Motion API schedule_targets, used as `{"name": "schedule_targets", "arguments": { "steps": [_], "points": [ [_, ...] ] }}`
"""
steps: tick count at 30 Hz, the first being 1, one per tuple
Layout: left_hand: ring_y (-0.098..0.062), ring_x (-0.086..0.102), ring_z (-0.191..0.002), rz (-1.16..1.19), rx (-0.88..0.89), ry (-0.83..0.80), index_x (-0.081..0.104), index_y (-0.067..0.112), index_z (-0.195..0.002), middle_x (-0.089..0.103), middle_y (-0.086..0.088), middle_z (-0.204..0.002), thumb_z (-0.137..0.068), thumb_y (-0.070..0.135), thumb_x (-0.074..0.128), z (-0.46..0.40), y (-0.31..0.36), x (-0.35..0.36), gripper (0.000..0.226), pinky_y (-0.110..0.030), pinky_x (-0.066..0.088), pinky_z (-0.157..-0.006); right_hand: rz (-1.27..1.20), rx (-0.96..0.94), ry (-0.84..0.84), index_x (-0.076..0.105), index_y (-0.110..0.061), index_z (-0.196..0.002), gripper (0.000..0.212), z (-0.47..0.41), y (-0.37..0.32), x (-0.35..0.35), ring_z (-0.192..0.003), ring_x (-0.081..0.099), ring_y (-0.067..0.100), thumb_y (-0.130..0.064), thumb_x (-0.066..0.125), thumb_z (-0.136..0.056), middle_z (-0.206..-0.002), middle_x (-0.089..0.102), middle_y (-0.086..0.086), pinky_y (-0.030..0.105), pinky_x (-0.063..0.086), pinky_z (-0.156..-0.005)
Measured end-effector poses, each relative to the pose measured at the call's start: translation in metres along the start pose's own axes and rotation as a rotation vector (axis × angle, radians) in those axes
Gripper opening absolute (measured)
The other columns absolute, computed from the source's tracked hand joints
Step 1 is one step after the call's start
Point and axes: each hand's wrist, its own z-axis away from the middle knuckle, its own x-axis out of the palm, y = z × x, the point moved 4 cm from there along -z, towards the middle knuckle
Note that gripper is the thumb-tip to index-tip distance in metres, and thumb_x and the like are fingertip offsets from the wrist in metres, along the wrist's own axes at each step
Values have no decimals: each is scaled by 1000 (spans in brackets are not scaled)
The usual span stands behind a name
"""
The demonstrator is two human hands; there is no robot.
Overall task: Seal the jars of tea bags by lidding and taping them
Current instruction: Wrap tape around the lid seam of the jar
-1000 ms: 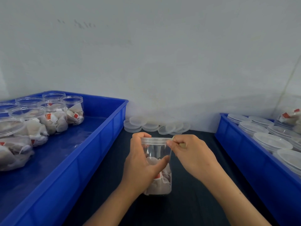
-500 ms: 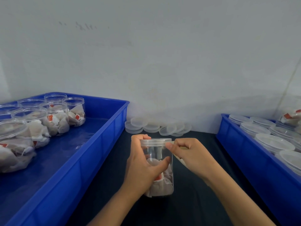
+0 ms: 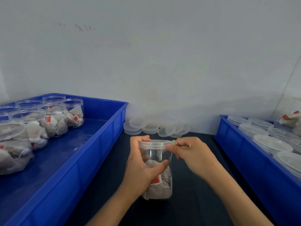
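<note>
Clear plastic cylindrical jar (image 3: 156,170), upright on the dark table (image 3: 192,201), holding pale tea bags with red tags (image 3: 158,185); translucent round lid (image 3: 154,143) seated on its mouth. Left hand (image 3: 140,167) wrapped round the jar's left side, thumb across the front wall, fingers curled over the lid's rim; right hand (image 3: 193,154) at the jar's right, thumb and forefinger pinching a small pale strip of tape (image 3: 174,142) against the lid's edge. Left of the jar, a blue plastic tray (image 3: 91,154) with open, filled jars (image 3: 55,118); behind the jar, loose translucent lids (image 3: 146,127) by the wall; right of the jar, a second blue tray (image 3: 241,154) of lidded jars (image 3: 270,142).
</note>
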Motion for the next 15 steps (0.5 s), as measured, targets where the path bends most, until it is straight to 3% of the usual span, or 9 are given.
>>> {"name": "schedule_targets", "arguments": {
  "steps": [2,9,13,15],
  "points": [
    [-1,61,-106,11,-3,0,36,37,-117,54,18,-114,-63,32,82,1,0,0,71,-19,52,-86,30,-2,-29,52,-19,-57,46,1,-2,1,-52,42,11,-53,57,-89,-49,44,-6,33,40,-60],
    [-1,59,-113,26,-16,-5,36,35,-121,53,29,-115,-63,27,87,2,-1,3,78,-26,51,-97,85,22,-71,49,-17,-52,52,4,-4,-6,-54,43,12,-50,54,-92,-47,43,-6,42,51,-72],
    [-6,58,-118,48,-27,-34,35,35,-123,52,19,-126,-55,44,84,2,0,2,84,-35,49,-102,44,13,-105,50,-18,-52,52,3,0,-5,-58,44,15,-52,55,-91,-50,42,-5,46,51,-75],
    [-7,59,-117,101,-55,-8,38,33,-118,51,19,-129,-51,52,83,1,1,1,82,-34,53,-97,19,-3,-129,52,-18,-53,53,2,1,0,-57,43,14,-55,53,-90,-49,42,-6,44,49,-70]
  ]
}}
